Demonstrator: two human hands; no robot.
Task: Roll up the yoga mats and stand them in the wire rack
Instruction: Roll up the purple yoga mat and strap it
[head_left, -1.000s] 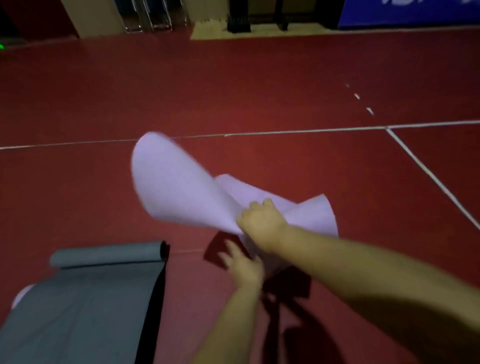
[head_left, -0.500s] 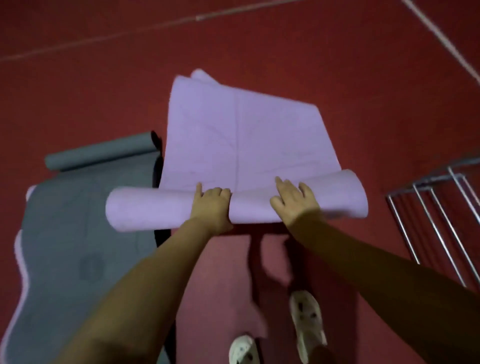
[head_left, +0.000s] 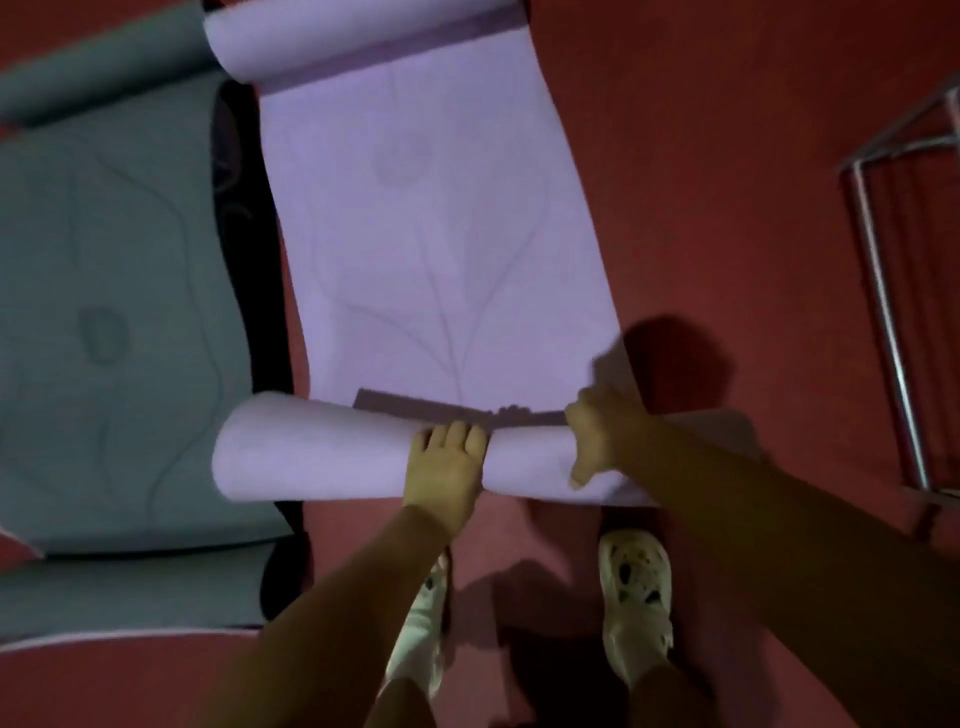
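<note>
Red floor fills the view, dim light, hard shadows near the hands. Grey mat lies flat on the floor at left, its far end curled into a roll at top left, a pale edge showing along its near end. Purple mat lies on the floor just right of it, a dark strip between the two; faint line pattern on its face. Its far end is curled at the top of the view, its near end is rolled into a loose tube lying crosswise, left tip of the tube over the grey mat's edge. Wire rack stands on the floor at far right, well apart from both mats, only partly in view, nothing seen in it. Two white clogs on the floor just behind the tube. Left hand presses on top of the tube near its middle, fingers straight and together. Right hand grips the tube just right of it, fingers curled over the far side, thumb down the near side, slightly blurred
</note>
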